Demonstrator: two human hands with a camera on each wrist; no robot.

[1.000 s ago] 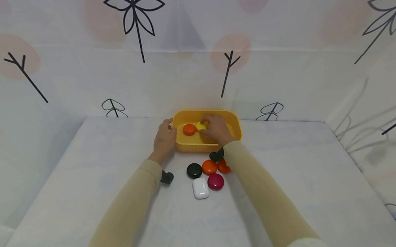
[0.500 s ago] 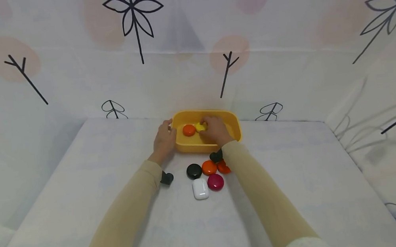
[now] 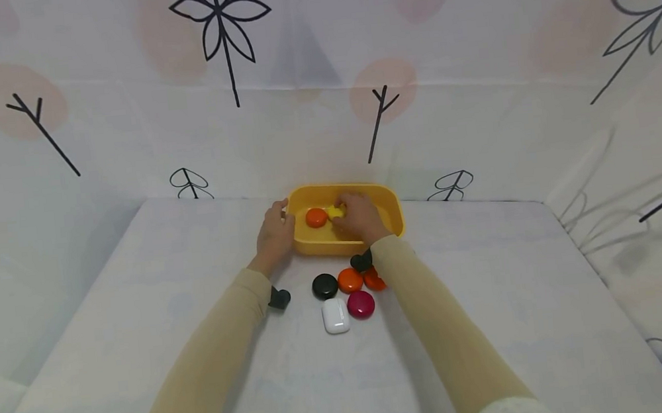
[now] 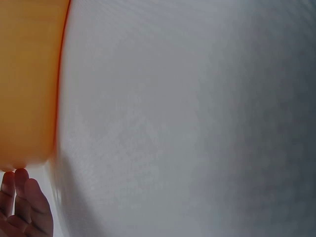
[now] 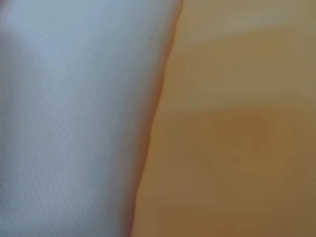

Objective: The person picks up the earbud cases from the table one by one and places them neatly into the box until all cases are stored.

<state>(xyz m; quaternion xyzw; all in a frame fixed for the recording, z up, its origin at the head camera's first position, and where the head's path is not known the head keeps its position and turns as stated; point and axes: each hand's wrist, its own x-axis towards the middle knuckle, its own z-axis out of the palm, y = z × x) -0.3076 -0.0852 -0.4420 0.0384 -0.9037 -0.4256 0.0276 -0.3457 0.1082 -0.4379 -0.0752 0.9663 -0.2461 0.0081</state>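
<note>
A yellow-orange plastic tray [image 3: 388,209] stands near the back edge of the table. Inside it lies a glossy orange disc [image 3: 316,218]. My right hand [image 3: 363,216] reaches over the tray's front wall and pinches a small yellow piece [image 3: 334,212] beside that disc; the hand hides part of it. My left hand [image 3: 275,237] rests against the tray's left end. In the left wrist view, fingertips of nearly straight fingers [image 4: 37,197] meet the tray wall [image 4: 27,89]. Only the tray's blurred wall [image 5: 232,148] and white cloth fill the right wrist view.
In front of the tray lie a black disc [image 3: 325,286], an orange disc [image 3: 350,280], a crimson disc [image 3: 361,304] and a white rounded case [image 3: 335,316]. Another orange piece [image 3: 375,279] is partly covered by the right sleeve. A patterned cloth wall [image 3: 312,135] rises behind the tray.
My right fingers have shifted slightly on the yellow piece, and less of it shows. The left hand, tray and loose pieces stay in place.
</note>
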